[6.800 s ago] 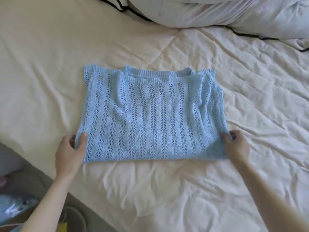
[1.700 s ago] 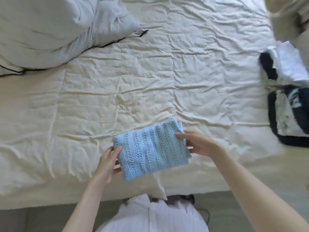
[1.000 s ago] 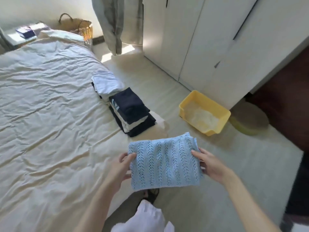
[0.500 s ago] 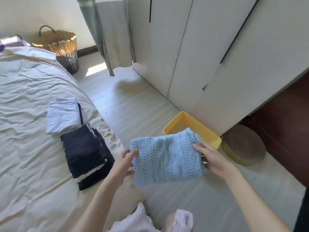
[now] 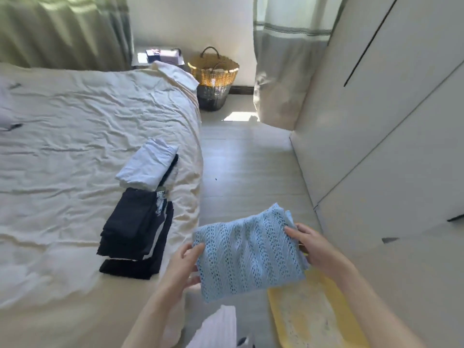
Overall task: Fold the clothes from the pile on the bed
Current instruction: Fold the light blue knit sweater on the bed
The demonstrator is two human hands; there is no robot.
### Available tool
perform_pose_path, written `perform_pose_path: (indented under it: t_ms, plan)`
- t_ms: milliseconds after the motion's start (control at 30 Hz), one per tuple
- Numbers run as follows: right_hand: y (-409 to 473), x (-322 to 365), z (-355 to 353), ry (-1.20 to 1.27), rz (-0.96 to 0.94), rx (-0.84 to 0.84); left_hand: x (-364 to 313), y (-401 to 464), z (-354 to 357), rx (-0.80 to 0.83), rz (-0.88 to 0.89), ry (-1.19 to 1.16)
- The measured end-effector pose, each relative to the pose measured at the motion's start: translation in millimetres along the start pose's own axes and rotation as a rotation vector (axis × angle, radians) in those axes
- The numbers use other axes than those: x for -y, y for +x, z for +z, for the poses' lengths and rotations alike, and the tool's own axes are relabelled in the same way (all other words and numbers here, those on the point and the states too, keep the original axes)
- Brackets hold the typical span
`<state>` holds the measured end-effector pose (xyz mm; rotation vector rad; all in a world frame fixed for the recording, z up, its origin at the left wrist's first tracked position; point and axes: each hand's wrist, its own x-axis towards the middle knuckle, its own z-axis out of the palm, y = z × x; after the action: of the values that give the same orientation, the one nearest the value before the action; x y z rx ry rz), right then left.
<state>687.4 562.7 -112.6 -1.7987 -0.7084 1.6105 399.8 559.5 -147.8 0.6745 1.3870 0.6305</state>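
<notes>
there, blue sweater (image 5: 247,252) between both hands

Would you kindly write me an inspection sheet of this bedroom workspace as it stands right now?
Surface: bed with a wrinkled cream cover.
Job's things: folded blue knit top held in the air beside the bed's edge; dark folded stack and white folded stack on the bed near its edge.
Clutter: yellow tray on the floor below the top.
Hands: left hand and right hand grip opposite ends of the top.
Cables: nothing seen.
Surroundings: woven basket, curtains, white wardrobe, bedside table with small items.
</notes>
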Motion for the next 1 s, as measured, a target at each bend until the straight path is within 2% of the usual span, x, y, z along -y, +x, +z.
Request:
perform_pose_path:
  t_ms: [300, 467, 767, 1000]
  plan:
    - [168.2, 119.0, 77.3, -0.311, -0.009, 0.356, -40.4, 78.6, -36.3, -0.402, 0.039, -0.292]
    - [256.4, 189.3, 156.3, -0.445, -0.022, 0.478, -80.7, 139.2, -76.6, -0.505, 0.05, -0.443]
    - [373.2, 265.2, 287.9, -0.651, -0.078, 0.591, -127.7, 225.4, -136.8, -0.68, 0.032, -0.658]
    - [482.6, 271.6, 375.9, -0.742, -0.132, 0.621, -133.9, 312.0, -176.9, -0.829, -0.024, -0.765]
